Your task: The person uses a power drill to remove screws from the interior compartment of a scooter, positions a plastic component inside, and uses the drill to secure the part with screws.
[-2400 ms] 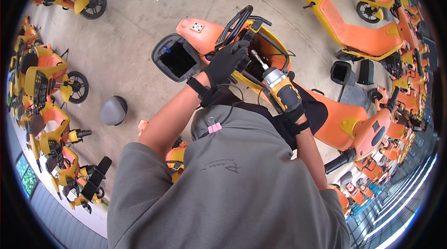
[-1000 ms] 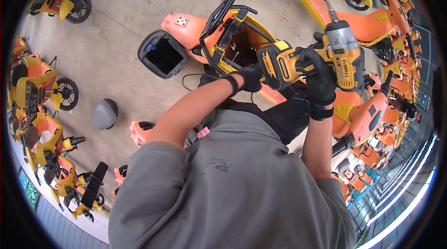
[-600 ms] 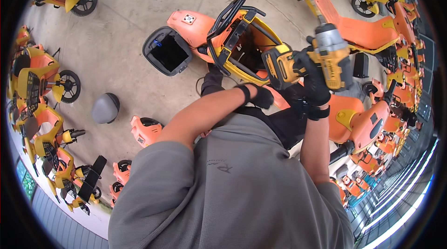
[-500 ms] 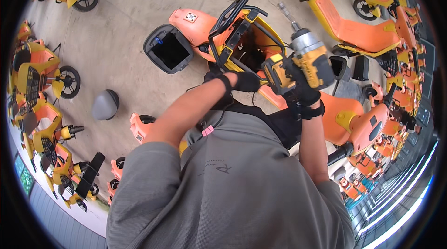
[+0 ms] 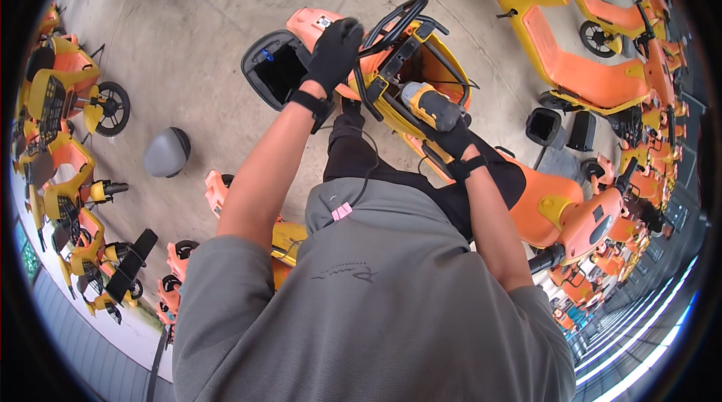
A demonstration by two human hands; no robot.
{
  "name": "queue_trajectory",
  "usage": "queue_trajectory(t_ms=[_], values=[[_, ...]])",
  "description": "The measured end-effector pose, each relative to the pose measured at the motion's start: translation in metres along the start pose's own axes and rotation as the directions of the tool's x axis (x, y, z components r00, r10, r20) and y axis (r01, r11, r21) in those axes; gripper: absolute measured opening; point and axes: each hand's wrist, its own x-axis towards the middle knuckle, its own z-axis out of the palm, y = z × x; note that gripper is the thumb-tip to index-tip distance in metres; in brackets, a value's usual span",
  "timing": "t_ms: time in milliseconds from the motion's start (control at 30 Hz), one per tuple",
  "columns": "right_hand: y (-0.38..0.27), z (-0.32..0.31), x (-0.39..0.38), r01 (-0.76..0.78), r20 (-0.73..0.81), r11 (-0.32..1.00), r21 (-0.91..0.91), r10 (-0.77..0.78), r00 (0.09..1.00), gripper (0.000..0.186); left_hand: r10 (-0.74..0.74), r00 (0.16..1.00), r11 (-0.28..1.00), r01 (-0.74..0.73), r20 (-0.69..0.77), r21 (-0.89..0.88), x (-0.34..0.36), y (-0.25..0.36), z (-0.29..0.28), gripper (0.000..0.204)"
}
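Note:
My left hand (image 5: 331,56) in a black glove is raised with fingers curled, beside the looped black tube handle (image 5: 391,26) of a scooter and above its pink front part (image 5: 304,22); whatever it holds is hidden. My right hand (image 5: 451,135), also gloved, grips a yellow and black impact driver (image 5: 429,105), angled down over the scooter's yellow-framed compartment (image 5: 417,56); its tip is out of sight. Left of the scooter lies a grey-rimmed lid with a dark inside (image 5: 271,71). A black cord with a pink binder clip (image 5: 342,211) hangs over my grey shirt.
A grey seat (image 5: 167,151) lies on the concrete floor (image 5: 203,33). Orange and yellow scooters crowd the left (image 5: 56,146) and right (image 5: 579,63) sides, one close by my right arm (image 5: 541,203). Two black bins (image 5: 545,125) stand at the right.
The driver, held upright at the right earlier, has swung left and tipped down over the compartment with my right hand. My left hand has risen from waist level to beside the tube handle.

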Motion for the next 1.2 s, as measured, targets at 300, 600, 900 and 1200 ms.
queue_trajectory(t_ms=[300, 600, 900, 1200], values=[[-0.018, -0.007, 0.017, -0.186, 0.062, 0.983, 0.003, 0.185, 0.981, 0.046, -0.032, 0.965, 0.999, 0.024, 0.259, 0.037, 0.021, 0.018, 0.038, 0.022], [-0.079, -0.009, 0.027, -0.207, 0.089, 0.973, -0.100, 0.216, 0.972, 0.047, -0.137, 0.948, 0.990, 0.126, 0.288, 0.057, 0.022, 0.035, 0.028, 0.026], [-0.074, -0.010, 0.052, -0.244, 0.133, 0.958, -0.152, 0.264, 0.955, 0.041, -0.092, 0.953, 0.996, 0.086, 0.289, 0.031, 0.022, 0.031, 0.030, 0.028], [-0.128, -0.026, 0.087, -0.176, 0.323, 0.837, -0.518, 0.382, 0.866, 0.032, -0.134, 0.932, 0.989, 0.149, 0.336, -0.019, 0.026, 0.023, 0.027, 0.026]])
